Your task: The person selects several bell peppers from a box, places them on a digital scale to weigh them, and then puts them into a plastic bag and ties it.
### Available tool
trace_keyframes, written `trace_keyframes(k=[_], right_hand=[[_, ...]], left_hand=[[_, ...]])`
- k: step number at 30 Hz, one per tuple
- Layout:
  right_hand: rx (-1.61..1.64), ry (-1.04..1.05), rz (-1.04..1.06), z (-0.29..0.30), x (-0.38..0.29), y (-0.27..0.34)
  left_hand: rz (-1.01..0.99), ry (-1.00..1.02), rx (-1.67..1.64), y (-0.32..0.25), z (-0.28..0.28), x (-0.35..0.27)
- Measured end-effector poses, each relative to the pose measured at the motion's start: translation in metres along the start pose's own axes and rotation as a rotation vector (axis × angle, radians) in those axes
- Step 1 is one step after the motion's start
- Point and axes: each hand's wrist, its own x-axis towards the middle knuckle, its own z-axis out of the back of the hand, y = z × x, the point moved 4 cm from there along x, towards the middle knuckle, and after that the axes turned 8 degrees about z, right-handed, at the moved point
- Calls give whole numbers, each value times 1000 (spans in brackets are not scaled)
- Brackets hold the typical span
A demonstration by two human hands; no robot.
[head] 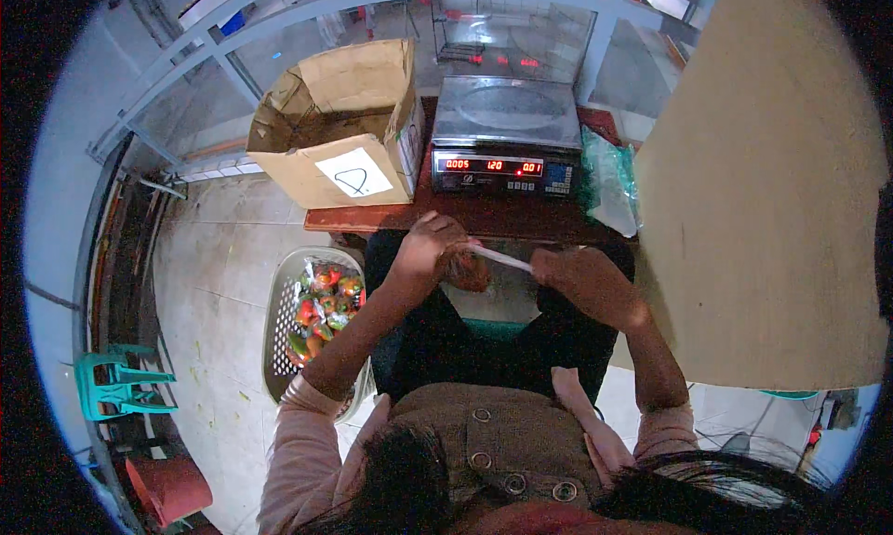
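My left hand [437, 240] is closed on the gathered neck of a clear plastic bag with reddish contents [467, 271], which hangs above my lap. A whitish strip [501, 258], perhaps tape or twisted plastic, runs taut from it to my right hand [568, 273], whose fingers are closed on its other end. Just beyond my hands, a digital price scale [508, 127] with lit red figures stands on a reddish-brown table [363, 219]; its pan bears nothing. Beside my left forearm, a pale plastic basket [279, 312] on the floor holds bagged red and green peppers [324, 308].
An open cardboard box [335, 144] sits at the table's left. Green and clear plastic bags [610, 182] lie right of the scale. A large tan board [760, 207] fills the right side. Glazed framing stands behind; a green plastic chair [118, 385] is far left.
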Motion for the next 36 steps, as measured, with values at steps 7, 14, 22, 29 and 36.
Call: trace_keyframes(k=[7, 14, 22, 29, 36], right_hand=[[-220, -61, 63, 12, -29, 10], [-79, -371, -351, 47, -30, -72], [358, -767, -197, -105, 56, -31], [-49, -223, -266, -44, 37, -35], [578, -207, 86, 9, 28, -84]], left_hand=[[-44, -115, 20, -4, -26, 4], [461, 313, -643, -48, 10, 19], [606, -446, -1273, -8, -9, 69], [400, -424, -449, 10, -4, 39], [-30, 34, -293, -100, 37, 55]])
